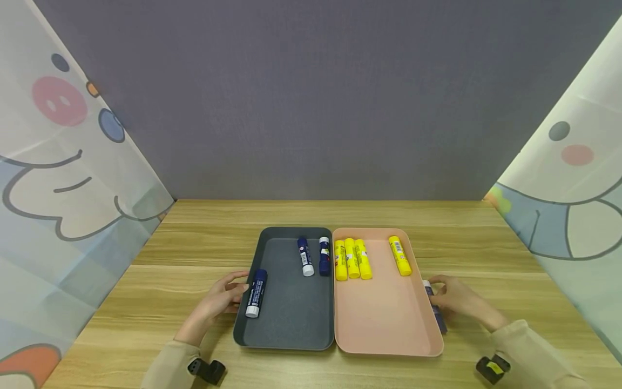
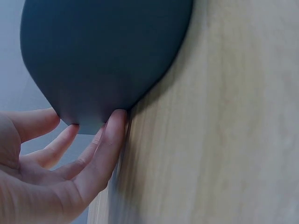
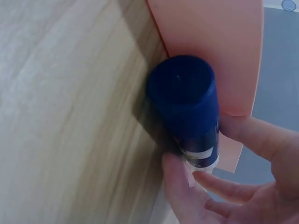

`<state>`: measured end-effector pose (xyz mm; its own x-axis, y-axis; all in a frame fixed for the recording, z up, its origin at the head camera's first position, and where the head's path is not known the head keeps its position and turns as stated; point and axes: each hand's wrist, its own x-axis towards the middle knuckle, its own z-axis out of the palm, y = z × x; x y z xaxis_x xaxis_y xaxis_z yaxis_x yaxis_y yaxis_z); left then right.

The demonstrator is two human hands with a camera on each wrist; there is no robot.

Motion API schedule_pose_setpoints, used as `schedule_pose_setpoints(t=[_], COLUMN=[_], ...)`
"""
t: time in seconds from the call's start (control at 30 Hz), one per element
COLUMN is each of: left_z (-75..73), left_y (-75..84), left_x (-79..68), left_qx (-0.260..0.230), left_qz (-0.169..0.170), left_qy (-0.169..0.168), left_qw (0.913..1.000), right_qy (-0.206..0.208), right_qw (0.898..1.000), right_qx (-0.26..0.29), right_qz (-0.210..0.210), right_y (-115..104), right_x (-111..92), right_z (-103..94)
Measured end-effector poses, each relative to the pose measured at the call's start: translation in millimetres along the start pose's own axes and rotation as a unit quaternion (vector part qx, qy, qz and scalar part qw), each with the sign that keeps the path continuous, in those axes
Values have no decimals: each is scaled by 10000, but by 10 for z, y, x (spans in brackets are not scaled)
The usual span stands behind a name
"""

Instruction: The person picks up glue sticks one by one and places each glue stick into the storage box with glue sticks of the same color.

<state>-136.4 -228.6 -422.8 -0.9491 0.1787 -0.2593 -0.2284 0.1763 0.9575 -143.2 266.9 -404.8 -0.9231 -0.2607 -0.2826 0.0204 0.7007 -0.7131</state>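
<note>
My left hand [image 1: 224, 296] is at the left wall of a dark grey tray [image 1: 291, 324], its fingertips touching the outer wall [image 2: 103, 60] and nothing held. Just inside that wall lies a large navy glue stick [image 1: 256, 294] with a white end. On the right, my right hand [image 1: 457, 297] pinches another navy glue stick [image 3: 187, 98] between thumb and fingers. That stick is outside the right wall of a pink tray [image 1: 384, 324], close against it; its blue end faces the right wrist camera.
Two smaller navy glue sticks, one slanted [image 1: 305, 256] and one upright in view [image 1: 324, 265], lie at the grey tray's back right. In the pink tray are three yellow glue sticks [image 1: 352, 258] side by side and another yellow one [image 1: 400, 256]. The trays touch on a wooden table [image 1: 214, 232].
</note>
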Motion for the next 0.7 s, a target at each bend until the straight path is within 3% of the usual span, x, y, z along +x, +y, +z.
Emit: schedule_pose_setpoints(t=[0.7], left_z=[7], left_y=[7], left_x=[0], left_qx=[-22], left_qz=[-28], left_qy=[56], left_qw=[10000], right_qy=[17], right_qw=[9996], right_qx=[102], right_qz=[276], right_y=[-1], right_x=[12], right_z=[36])
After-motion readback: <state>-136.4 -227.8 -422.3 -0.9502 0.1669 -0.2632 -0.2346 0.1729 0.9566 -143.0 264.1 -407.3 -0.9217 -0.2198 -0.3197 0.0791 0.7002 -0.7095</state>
